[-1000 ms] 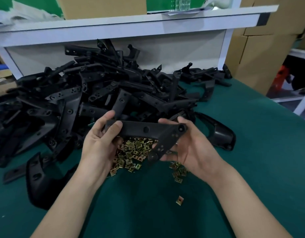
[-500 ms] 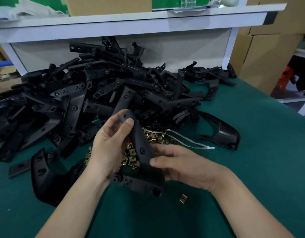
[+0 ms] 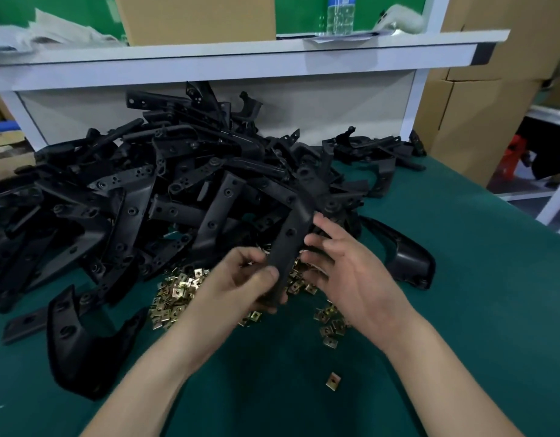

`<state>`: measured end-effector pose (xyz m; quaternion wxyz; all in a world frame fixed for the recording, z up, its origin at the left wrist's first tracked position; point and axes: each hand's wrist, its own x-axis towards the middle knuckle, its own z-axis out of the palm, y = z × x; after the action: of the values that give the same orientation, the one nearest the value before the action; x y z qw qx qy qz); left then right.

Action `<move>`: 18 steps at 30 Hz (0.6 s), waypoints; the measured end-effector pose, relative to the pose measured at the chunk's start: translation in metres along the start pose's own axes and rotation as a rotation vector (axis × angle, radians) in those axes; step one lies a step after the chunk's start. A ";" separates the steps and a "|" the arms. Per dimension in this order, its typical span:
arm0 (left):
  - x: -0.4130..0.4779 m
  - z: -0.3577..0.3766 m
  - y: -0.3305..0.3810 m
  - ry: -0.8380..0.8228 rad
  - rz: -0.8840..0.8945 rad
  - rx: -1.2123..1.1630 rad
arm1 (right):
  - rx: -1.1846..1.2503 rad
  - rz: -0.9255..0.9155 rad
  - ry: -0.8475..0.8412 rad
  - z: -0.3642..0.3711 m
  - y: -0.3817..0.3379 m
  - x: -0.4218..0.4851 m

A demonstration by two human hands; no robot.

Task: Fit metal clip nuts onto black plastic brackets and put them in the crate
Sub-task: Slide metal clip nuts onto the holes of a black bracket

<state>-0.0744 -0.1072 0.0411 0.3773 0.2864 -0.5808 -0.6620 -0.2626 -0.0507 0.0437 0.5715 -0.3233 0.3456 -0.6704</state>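
Observation:
A long black plastic bracket (image 3: 291, 239) stands nearly upright above the table, its wide end pointing away from me. My left hand (image 3: 240, 285) grips its lower end, thumb across the front. My right hand (image 3: 348, 272) is beside the bracket's right edge with fingers loosely spread, touching or almost touching it; I cannot tell which. Under both hands lies a heap of brass-coloured metal clip nuts (image 3: 174, 294). One clip nut (image 3: 333, 380) lies alone nearer me. No crate is in view.
A big pile of black brackets (image 3: 146, 190) covers the back and left of the green table (image 3: 461, 310). Single curved brackets lie at the left front (image 3: 80, 342) and at the right (image 3: 404, 257). A white shelf (image 3: 240, 58) crosses behind; cardboard boxes (image 3: 477, 105) stand right.
The bracket has been swung from lying across, wide end down toward me, to upright with the wide end away. My right hand has let go of it and opened.

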 end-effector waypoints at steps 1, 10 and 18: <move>-0.003 0.003 -0.003 -0.062 0.005 0.112 | -0.071 -0.017 0.025 0.001 0.002 0.001; -0.022 0.028 -0.017 -0.303 0.028 0.507 | -0.202 0.002 0.131 0.010 0.008 -0.004; -0.012 -0.002 0.006 0.252 0.391 0.476 | -0.725 -0.040 -0.063 0.013 0.006 -0.014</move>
<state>-0.0646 -0.0985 0.0463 0.4886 0.3294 -0.7120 -0.3819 -0.2469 -0.0392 0.0453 0.4168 -0.5322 0.5368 -0.5049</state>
